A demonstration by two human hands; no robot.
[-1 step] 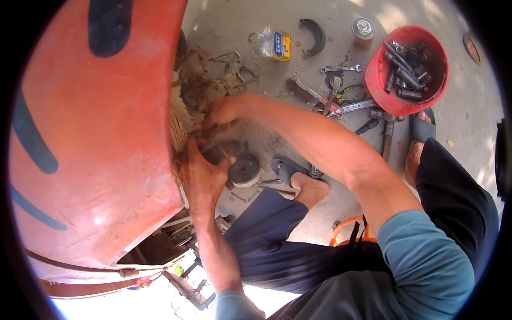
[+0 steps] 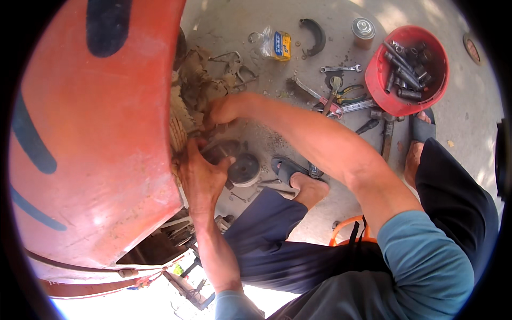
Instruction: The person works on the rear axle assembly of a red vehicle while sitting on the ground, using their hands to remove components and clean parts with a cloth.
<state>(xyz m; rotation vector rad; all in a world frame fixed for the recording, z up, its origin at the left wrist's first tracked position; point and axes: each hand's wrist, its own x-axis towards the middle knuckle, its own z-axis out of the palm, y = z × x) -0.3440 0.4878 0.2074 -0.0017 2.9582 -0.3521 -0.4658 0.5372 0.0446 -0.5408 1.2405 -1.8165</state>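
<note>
My left hand (image 2: pixel 201 173) is at the edge of a red painted body panel (image 2: pixel 101 133). Its thumb sticks out apart from the index finger, and the other fingers are partly hidden. Just above it, my right hand (image 2: pixel 221 111) has its fingers curled in beside the panel; what they hold is hidden. Dirty, crumpled tan material (image 2: pixel 194 74) lies close by, along the panel's edge. Below the right hand is a dark round part (image 2: pixel 244 168) with a pale side, near the left thumb.
A red bowl (image 2: pixel 380 98) of sockets stands at the right. Around it lie a wrench (image 2: pixel 341 69), pliers (image 2: pixel 349 95) and a hammer (image 2: pixel 388 136). Farther off are a curved brake shoe (image 2: pixel 316 36), a yellow-blue package (image 2: pixel 281 46) and a can (image 2: pixel 364 32). My sandalled foot (image 2: pixel 306 186) is near.
</note>
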